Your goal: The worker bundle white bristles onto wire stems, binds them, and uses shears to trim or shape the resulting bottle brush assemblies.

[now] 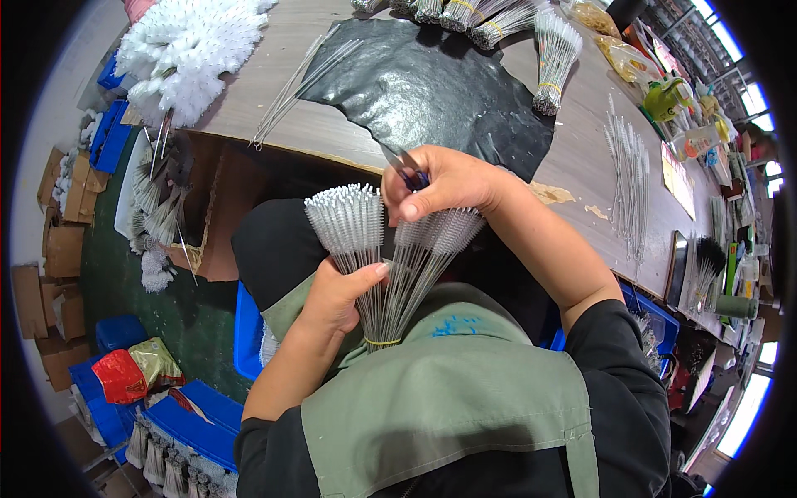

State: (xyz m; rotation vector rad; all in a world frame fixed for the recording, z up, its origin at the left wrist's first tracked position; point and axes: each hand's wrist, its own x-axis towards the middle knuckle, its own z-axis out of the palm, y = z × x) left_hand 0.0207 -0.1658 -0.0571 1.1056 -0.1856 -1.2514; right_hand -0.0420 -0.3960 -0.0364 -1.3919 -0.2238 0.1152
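A fanned bundle of thin wire brushes (344, 222) with pale bristled heads rests in my lap, heads pointing away from me. My left hand (334, 299) is wrapped round part of the wire stems just under the bristles, thumb on top. Close to the stems' near ends, a yellow rubber band (383, 342) circles the bundle. Over the brush heads, my right hand (440, 183) is closed on scissors (413, 178) with dark blue handles, and a blade sticks out toward the table. Its fingers reach down by the bristles; whether they touch them is hidden.
A black sheet (423, 83) lies on the table (232, 104), with loose wire brushes (303, 83) at its left. Banded brush bundles (554, 62) stand along the back. More loose brushes (628, 178) lie right. White bristle clusters (187, 54) fill the far left; blue bins (212, 423) sit below.
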